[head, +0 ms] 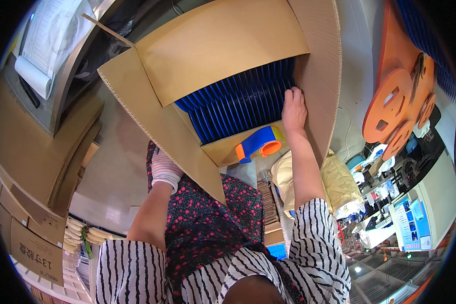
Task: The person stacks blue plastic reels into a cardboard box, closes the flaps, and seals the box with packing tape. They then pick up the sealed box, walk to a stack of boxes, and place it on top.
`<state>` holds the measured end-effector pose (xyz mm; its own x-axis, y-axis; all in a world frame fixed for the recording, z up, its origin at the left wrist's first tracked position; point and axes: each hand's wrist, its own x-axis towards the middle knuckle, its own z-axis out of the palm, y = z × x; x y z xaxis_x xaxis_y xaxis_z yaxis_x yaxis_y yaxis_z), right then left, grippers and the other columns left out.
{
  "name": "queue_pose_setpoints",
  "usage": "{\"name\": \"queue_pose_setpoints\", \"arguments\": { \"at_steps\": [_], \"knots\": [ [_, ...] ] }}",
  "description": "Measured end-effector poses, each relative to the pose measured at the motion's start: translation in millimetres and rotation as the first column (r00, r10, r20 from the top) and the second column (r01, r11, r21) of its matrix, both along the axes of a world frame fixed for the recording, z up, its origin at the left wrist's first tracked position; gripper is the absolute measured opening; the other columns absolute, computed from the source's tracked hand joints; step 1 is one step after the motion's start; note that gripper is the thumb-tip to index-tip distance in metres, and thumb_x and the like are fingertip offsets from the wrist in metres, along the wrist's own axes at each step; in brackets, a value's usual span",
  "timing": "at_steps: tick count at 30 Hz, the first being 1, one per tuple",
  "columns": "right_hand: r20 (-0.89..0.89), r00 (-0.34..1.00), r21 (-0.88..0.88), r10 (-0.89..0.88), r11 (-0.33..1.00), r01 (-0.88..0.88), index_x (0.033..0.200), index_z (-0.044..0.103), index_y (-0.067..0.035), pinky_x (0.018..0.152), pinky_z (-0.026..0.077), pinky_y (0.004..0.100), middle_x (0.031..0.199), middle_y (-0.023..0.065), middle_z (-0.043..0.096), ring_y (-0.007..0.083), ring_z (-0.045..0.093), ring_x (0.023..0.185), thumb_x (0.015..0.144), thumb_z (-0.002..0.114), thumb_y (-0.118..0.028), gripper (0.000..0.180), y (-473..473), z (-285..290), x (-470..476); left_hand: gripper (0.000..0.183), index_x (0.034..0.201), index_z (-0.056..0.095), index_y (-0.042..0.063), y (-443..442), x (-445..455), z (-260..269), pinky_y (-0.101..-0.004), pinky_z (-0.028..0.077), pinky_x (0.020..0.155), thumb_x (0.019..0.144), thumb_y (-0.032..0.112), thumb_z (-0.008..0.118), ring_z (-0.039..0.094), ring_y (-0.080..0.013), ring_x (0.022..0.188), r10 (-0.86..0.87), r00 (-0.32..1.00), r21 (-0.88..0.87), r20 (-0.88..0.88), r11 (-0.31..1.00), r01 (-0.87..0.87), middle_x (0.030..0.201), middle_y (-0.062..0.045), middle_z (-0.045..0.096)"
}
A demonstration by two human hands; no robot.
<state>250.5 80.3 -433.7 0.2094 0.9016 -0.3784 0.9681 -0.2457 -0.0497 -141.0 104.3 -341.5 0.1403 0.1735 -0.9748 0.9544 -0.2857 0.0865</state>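
An open cardboard carton [228, 45] with its flaps raised stands before me, packed with a row of upright blue plastic reels [243, 102]. My right hand [294, 108], bare, reaches inside and rests its fingers at the right end of the row, by the carton wall. Whether it grips a reel is unclear. On my left hand [165, 169] is a striped knit glove; it is low outside the carton, against the left flap [155, 106], which hides some of its fingers. A blue and orange tape dispenser [260, 144] lies at the carton's near side, close to my right wrist.
Orange plastic reels [387, 110] stand at the right, with more blue reels [425, 41] behind. Flattened cardboard [34, 144] leans at the left below a bench [47, 110] holding a clipboard with papers [53, 38]. A yellowish sack [342, 178] sits right of my forearm.
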Motion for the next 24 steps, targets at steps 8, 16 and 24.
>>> {"name": "queue_pose_setpoints", "arguments": {
  "at_steps": [8, 16, 24],
  "knots": [
    [-0.102, 0.961, -0.015, 0.257, 0.966, -0.26, 0.095, 0.066, -0.009, 0.092, 0.043, 0.0404, 0.125, 0.0075, 0.055, 0.0275, 0.051, 0.109, 0.082, 0.062, -0.008, 0.014, 8.7, 3.3, 10.6, 0.056, 0.146, 0.042, 0.015, -12.3, -8.0, -7.5, -0.0446, 0.029, 0.114, 0.098, 0.043, 0.039, 0.031, -0.0281, 0.143, 0.02, 0.999, 0.067, 0.041, 0.998, -0.023, 0.153, -0.007, 0.04],
    [-0.105, 0.974, 0.004, 0.201, 0.979, -0.202, 0.093, 0.064, -0.008, 0.098, 0.039, 0.0444, 0.137, 0.0065, 0.049, 0.0281, 0.047, 0.122, 0.076, 0.068, -0.012, 0.019, 13.7, 7.6, -2.7, 0.056, 0.146, 0.042, 0.018, -25.7, -16.6, -16.2, -0.0463, 0.025, 0.115, 0.098, 0.045, 0.037, 0.03, -0.0267, 0.144, -0.005, 0.998, 0.096, 0.058, 0.995, 0.0, 0.153, -0.006, 0.04],
    [-0.205, 0.91, 0.072, 0.36, 0.933, -0.353, 0.09, 0.062, -0.011, 0.103, 0.037, 0.0446, 0.145, 0.0068, 0.045, 0.0293, 0.04, 0.135, 0.077, 0.064, -0.003, 0.015, 18.5, 4.8, -6.8, 0.054, 0.145, 0.045, 0.02, -34.2, -22.7, -20.1, -0.0469, 0.024, 0.115, 0.098, 0.044, 0.037, 0.032, -0.0255, 0.143, -0.079, 0.993, 0.165, 0.084, 0.984, 0.064, 0.151, -0.005, 0.042]
  ]
}}
